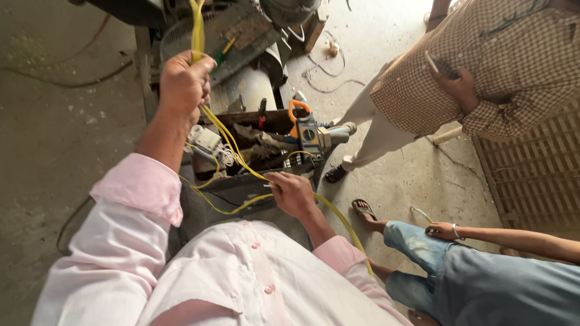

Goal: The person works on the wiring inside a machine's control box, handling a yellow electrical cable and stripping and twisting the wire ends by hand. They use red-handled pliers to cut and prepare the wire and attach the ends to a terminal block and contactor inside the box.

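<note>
Open toolbox on concrete floor, cluttered inside. Orange-jawed clamp meter at toolbox's right edge. Grey motor housing just beyond the toolbox. Person in checked shirt stands right of toolbox; seated person in blue jeans nearer, lower right. Wooden slatted crate far right.

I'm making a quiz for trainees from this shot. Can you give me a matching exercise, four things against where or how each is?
Things:
1. left hand
2. right hand
3. clamp meter
4. sandalled foot

Places or states:
A. on the concrete floor, right of the toolbox
B. raised high, fist closed on yellow wires
C. low by the toolbox edge, pinching a yellow wire
D. lying in the open toolbox, orange jaw uppermost

Pairs: 1-B, 2-C, 3-D, 4-A
</note>
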